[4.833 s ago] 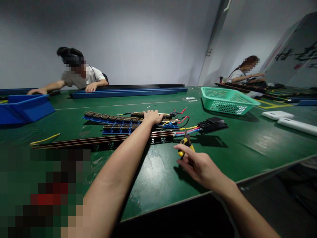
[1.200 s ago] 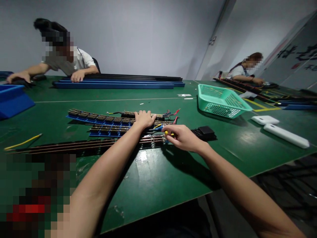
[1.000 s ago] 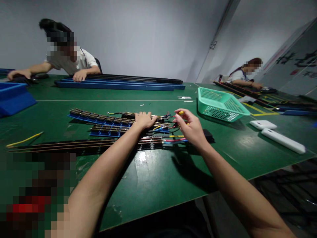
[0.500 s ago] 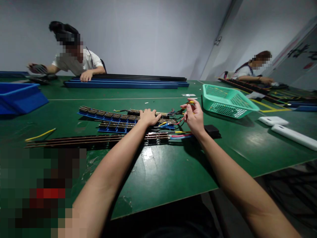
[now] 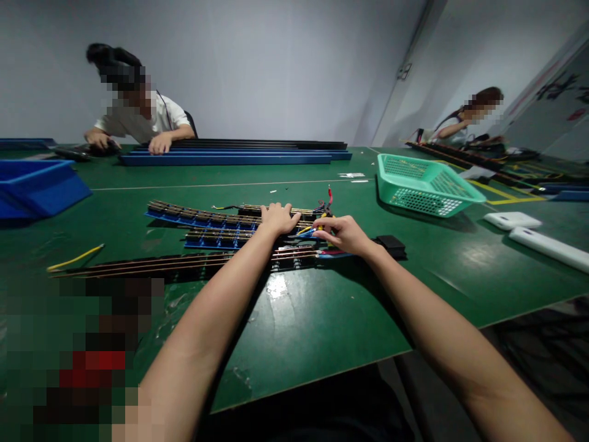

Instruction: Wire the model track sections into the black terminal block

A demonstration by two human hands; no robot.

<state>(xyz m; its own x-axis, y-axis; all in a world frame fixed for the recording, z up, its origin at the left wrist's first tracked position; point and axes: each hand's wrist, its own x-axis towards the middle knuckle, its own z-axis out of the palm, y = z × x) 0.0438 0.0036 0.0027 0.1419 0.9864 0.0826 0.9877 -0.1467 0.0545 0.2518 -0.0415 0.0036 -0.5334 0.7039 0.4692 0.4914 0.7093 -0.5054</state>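
Blue-backed strips (image 5: 207, 216) carrying metal rods lie side by side on the green table, their wired ends to the right. My left hand (image 5: 277, 220) rests on them palm down, fingers spread. At the wired ends, my right hand (image 5: 343, 234) has thumb and fingers pinched at the coloured wires; which wire it grips is too small to tell. A red wire tip (image 5: 330, 195) sticks up beyond it. Nearer me lies a long black strip (image 5: 184, 265) with copper-coloured rods, passing beneath my left forearm. A black block (image 5: 391, 247) sits right of my right hand.
A green basket (image 5: 427, 190) stands right, a blue bin (image 5: 41, 190) left. White devices (image 5: 552, 248) lie far right. Blue and black channels (image 5: 230, 158) lie across the back, touched by a person's hand (image 5: 160, 142). Another person (image 5: 455, 129) sits back right. A yellow wire (image 5: 76, 258) lies left.
My right hand has moved down and left, from raised above the wires to the wired ends. My left hand stays put. The person at back left has brought one hand down to the table.
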